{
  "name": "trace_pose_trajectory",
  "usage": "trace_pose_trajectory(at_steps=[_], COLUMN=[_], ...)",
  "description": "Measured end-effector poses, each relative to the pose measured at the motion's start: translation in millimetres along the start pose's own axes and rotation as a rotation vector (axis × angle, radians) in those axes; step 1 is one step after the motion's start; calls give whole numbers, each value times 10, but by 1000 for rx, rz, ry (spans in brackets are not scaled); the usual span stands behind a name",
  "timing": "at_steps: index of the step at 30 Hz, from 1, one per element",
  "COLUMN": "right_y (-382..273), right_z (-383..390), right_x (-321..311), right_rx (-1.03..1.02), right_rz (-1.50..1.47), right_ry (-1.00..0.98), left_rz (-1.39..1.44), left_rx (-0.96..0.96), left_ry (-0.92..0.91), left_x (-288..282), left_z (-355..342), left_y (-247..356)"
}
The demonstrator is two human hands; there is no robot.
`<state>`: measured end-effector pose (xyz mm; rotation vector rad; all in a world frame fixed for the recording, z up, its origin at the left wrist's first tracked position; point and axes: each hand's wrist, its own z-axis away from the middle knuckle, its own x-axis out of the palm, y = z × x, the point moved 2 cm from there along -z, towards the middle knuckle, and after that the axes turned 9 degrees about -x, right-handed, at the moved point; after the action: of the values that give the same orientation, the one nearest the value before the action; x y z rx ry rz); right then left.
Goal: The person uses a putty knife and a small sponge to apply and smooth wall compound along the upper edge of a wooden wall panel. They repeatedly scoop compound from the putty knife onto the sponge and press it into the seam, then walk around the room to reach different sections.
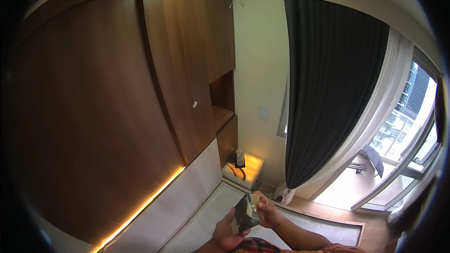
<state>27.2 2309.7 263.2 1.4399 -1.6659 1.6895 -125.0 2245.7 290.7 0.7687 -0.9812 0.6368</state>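
A dark, flat, squarish piece with cream-coloured patches is held between my hands at the lower middle; I cannot make out its kind. My left hand grips its lower left side, with the thumb along the edge and the fingers underneath. My right hand closes on its upper right corner, where a small tan flap shows between thumb and fingers. Straight ahead, a small white piece sits on the brown wardrobe door.
Beneath my hands lies a pale, dark-edged platform. A lit bedside table with a bottle on it stands in the corner. A dark curtain hangs beside the window at right. A glowing light strip runs below the wardrobe panel.
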Motion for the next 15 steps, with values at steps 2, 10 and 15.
trace_pose_trajectory(at_steps=[2,10,15], right_y=[-55,-329,-663], right_z=[-373,-1376,-2064], right_x=[37,-176,-695], right_rx=[-44,-120,-129], right_rz=[41,-61,29], right_ry=[-11,65,169], left_rz=[-1,32,106], left_rx=[-42,-168,-105], left_ry=[-13,-1,5], left_x=[49,132,50], left_z=[-174,-789,-1450], left_y=[367,1169,1652])
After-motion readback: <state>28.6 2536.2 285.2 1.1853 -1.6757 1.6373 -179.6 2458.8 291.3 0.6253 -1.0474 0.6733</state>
